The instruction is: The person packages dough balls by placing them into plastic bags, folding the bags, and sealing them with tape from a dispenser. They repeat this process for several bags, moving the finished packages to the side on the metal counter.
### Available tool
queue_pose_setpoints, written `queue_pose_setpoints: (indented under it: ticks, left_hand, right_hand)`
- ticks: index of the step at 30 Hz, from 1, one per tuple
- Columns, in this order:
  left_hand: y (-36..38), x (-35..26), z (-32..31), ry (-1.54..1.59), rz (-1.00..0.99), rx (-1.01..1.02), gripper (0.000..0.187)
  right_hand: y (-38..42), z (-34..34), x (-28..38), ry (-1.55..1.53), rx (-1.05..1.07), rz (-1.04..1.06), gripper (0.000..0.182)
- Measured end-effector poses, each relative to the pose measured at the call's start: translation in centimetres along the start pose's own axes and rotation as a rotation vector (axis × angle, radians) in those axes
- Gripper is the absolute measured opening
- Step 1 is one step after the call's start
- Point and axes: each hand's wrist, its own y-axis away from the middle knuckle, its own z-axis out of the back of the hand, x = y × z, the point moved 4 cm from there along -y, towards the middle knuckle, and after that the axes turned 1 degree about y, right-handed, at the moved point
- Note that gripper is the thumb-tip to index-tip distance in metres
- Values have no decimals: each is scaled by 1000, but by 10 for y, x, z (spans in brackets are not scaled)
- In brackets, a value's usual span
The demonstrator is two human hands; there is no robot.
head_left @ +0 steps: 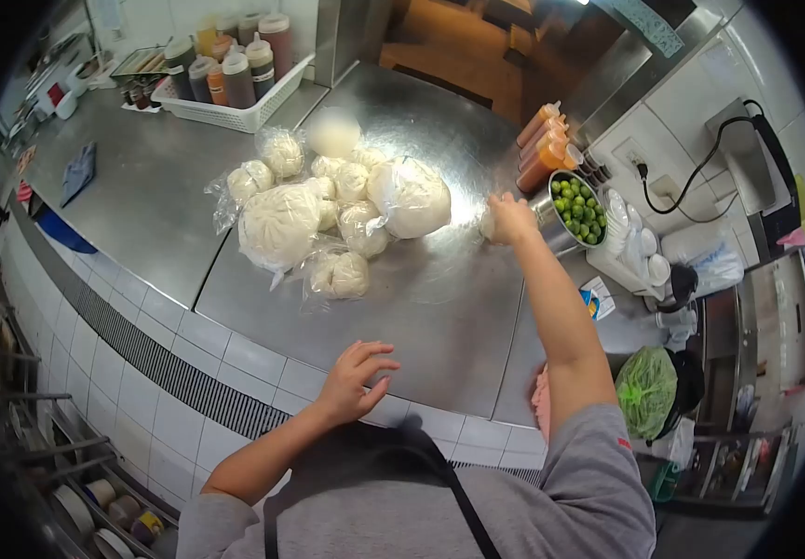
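My right hand [513, 220] reaches far across the steel counter, fingers curled down around something pale and see-through that I cannot make out. Close beside it stands a metal container [553, 220] full of small green limes [577, 207]. My left hand [356, 380] hovers by the counter's front edge, empty, its fingers apart. Between the hands and the back of the counter lies a cluster of white dough-like balls in clear plastic bags. A large bagged ball [412, 197] is at its right, another large bag [279, 226] at its left, and a smaller bag [339, 274] in front.
A white basket [244, 114] of squeeze bottles stands at the back left. Orange sauce bottles [544, 149] line the right wall behind the limes. A blue cloth [78, 173] lies on the left. Green plastic-wrapped produce [646, 391] is at the right, beside my elbow.
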Motion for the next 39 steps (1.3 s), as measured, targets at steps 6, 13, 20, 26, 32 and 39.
queue_pose_setpoints:
  ticks: [6,13,20,26,32,39]
  left_hand:
    - [-74,48,-27,1202,652,129,42]
    - [-124,40,-55,1740,724,571,65]
    - [-123,20,-50,1795,443,252,60]
    - [-128,7,-57,1865,373,99,58]
    - [-127,17,-67,1856,300,-58,62]
    - [-126,-5,-67,1618,184,-98,75]
  right_hand:
    - [67,-36,2,-970,-613,232,62]
    - [170,-33,50,-975,-731,523,53]
    - [206,-65,24,-1750,-721,-64,37]
    - [199,-76,22,-1584,-572,-167,16]
    - [189,-96,-3,-2298,-418,187,8]
    - [179,-98,15,-2406,145,251,27]
